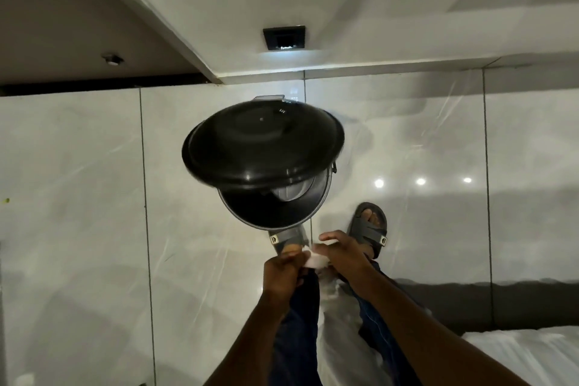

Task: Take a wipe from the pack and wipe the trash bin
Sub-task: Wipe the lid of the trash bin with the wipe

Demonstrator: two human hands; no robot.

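A round dark pedal trash bin (275, 213) stands on the tiled floor against the wall, its black lid (260, 144) raised and tilted toward me. A left foot in a grey sandal (286, 240) rests at the bin's base. Just below the bin, my left hand (283, 273) and my right hand (338, 252) meet around a small bunched white wipe (315, 260), each pinching part of it. The wipe pack is not visible.
A dark square wall socket (284, 37) sits on the white wall beyond the bin. My right foot in a sandal (372, 226) is planted to the right of the bin. A white-sheeted bed corner (526, 351) fills the lower right. Glossy pale floor tiles (78, 182) spread left.
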